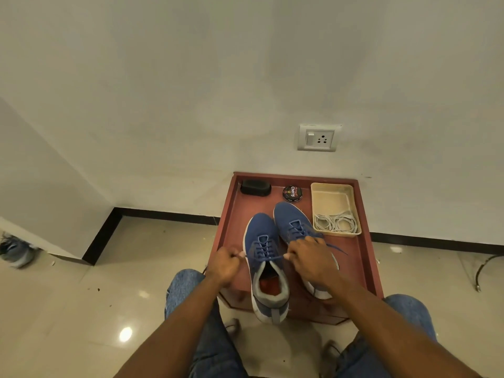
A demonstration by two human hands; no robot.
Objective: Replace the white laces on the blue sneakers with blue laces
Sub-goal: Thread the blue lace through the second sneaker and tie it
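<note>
White wall, glossy tiled floor, low red-brown surface (365,257) in the lower centre of the frame, pushed against the wall under a socket (317,138).

On it: two blue sneakers (261,241) side by side, toes toward the wall. Both look threaded with blue laces (263,251). White laces (335,222) lie coiled in the near end of the beige tray (332,197), right of the shoes, so removal looks done. Brush (255,187) and polish tin (292,193) sit at the far edge, unused.

Left hand (225,264) pinches one blue lace end just left of the left-of-frame sneaker. Right hand (309,259) pinches the other end, resting over the second sneaker. Lace runs taut between them across the top eyelets.

Step in hand, my read: snugging the last crossing before tying off. To do it well:
- pull both ends evenly and compare the tails before knotting
- work slack up from the toe eyelets, not just the top row
- keep the lace flat, no twists at the crossings
- the shoe isn't held down, so pull outward, not up

Second sneaker's loose lace end trails toward right of frame; it likely needs tying too.
</note>
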